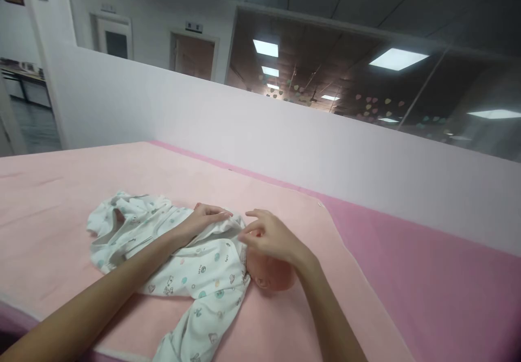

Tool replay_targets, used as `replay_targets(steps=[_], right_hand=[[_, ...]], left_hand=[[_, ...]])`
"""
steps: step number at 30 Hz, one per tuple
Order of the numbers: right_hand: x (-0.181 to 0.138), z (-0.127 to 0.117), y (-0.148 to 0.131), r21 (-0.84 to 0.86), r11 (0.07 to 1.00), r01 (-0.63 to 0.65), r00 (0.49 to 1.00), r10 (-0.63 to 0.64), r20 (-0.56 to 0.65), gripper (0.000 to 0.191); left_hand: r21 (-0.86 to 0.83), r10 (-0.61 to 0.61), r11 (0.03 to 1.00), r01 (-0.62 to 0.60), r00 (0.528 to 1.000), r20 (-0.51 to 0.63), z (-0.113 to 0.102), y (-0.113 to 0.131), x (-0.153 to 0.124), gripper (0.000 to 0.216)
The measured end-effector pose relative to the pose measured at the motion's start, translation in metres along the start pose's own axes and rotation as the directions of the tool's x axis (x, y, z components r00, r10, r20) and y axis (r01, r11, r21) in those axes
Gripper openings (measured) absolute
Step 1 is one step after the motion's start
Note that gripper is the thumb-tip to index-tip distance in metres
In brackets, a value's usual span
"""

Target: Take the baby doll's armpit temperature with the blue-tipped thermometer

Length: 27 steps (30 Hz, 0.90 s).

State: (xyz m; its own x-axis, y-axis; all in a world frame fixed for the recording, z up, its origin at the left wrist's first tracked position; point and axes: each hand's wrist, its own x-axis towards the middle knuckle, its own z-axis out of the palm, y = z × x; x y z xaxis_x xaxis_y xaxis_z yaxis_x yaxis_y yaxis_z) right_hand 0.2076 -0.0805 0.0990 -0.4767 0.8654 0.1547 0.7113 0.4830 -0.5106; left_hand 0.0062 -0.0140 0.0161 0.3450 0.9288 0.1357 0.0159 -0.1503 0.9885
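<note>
A baby doll lies on its back, its bare head (271,270) toward the right. On it is a white baby garment (215,270) with small animal and dot prints, one sleeve stretched toward me. My left hand (205,218) rests flat on the upper front of the garment, fingers extended toward the collar. Over the doll's face and neck hovers my right hand (272,235), its fingers apart and slightly bent near the collar edge. The doll's face is mostly hidden behind this hand. At the left, the garment's lower part is bunched and folded.
A pale pink sheet (61,204) covers the table, with a darker pink surface (391,264) showing at the right. Behind it runs a low white wall (244,134) with a glass pane above. Doors (193,57) and a desk (24,74) stand farther back.
</note>
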Motion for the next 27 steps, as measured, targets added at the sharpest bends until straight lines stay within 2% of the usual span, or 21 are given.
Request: replay_targets(steps=[2, 3, 6, 9, 12, 16, 19, 22, 25, 27], right_hand=[[0.016, 0.012, -0.008, -0.226, 0.974, 0.028, 0.991, 0.003, 0.135, 0.026], [0.024, 0.019, -0.01, -0.334, 0.942, 0.033, 0.986, 0.023, 0.165, 0.029], [0.044, 0.036, -0.006, -0.585, 0.811, 0.015, 0.989, 0.076, 0.129, 0.032], [0.053, 0.045, 0.003, -0.706, 0.708, -0.012, 0.995, 0.076, 0.059, 0.032], [0.053, 0.046, 0.007, -0.748, 0.664, 0.004, 0.996, 0.067, 0.065, 0.028], [0.049, 0.043, 0.004, -0.734, 0.679, 0.02, 0.99, 0.09, 0.111, 0.026], [0.045, 0.045, 0.0, -0.753, 0.658, -0.01, 0.994, 0.087, 0.063, 0.023], [0.04, 0.055, -0.002, -0.783, 0.621, -0.039, 0.997, 0.076, 0.01, 0.022], [0.037, 0.066, -0.003, -0.718, 0.696, -0.01, 1.0, 0.013, -0.002, 0.027], [0.036, 0.069, -0.004, -0.679, 0.734, 0.006, 1.0, -0.022, -0.015, 0.024]], left_hand=[[-0.019, -0.024, 1.0, 0.024, 0.999, -0.022, -0.002, 0.003, -0.001, 0.036], [-0.022, -0.028, 0.999, 0.028, 0.999, -0.028, -0.002, 0.004, -0.003, 0.037], [-0.03, -0.042, 0.999, 0.039, 0.994, -0.097, -0.001, 0.005, -0.003, 0.039], [-0.02, -0.078, 0.997, 0.076, 0.976, -0.202, 0.0, 0.002, 0.0, 0.036], [-0.089, -0.147, 0.987, 0.133, 0.973, -0.179, 0.002, -0.001, 0.002, 0.035], [-0.124, -0.194, 0.977, 0.171, 0.959, -0.208, 0.006, 0.0, 0.001, 0.034], [-0.071, -0.177, 0.984, 0.164, 0.953, -0.245, 0.008, 0.002, -0.001, 0.032], [-0.037, -0.128, 0.992, 0.123, 0.968, -0.214, 0.008, 0.004, -0.002, 0.029], [-0.01, -0.091, 0.996, 0.09, 0.983, -0.16, 0.005, 0.003, -0.002, 0.025], [0.018, -0.094, 0.995, 0.098, 0.982, -0.167, 0.002, 0.001, -0.001, 0.025]])
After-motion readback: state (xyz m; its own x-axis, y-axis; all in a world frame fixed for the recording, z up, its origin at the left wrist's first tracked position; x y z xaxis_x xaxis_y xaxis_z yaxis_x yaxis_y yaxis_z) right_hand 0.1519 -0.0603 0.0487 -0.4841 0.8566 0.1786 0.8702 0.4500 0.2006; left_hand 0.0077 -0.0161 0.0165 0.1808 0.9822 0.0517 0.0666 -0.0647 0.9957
